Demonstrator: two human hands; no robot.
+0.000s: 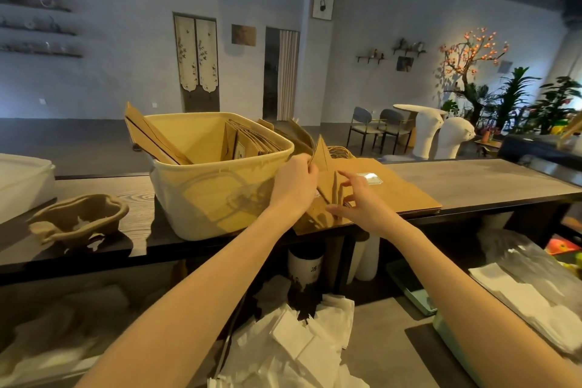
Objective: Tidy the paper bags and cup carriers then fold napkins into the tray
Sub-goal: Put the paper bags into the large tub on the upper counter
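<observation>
A cream plastic bin [217, 198] stands on the dark counter with several brown paper bags [252, 143] upright inside it. Right of the bin lies a flat stack of paper bags [403, 195]. My left hand [294, 183] pinches the top edge of one tilted bag [321, 156] lifted from that stack. My right hand [362, 201] has its fingers spread and touches the lower part of the same bag. A brown pulp cup carrier [78, 220] sits at the counter's left. White napkins [302, 343] lie heaped on the lower surface.
A white container [22, 179] stands at the far left of the counter [488, 179]. More napkins [529, 296] lie at the lower right beside a pale green tray [422, 299]. White cylinders stand under the counter. Chairs and plants fill the room behind.
</observation>
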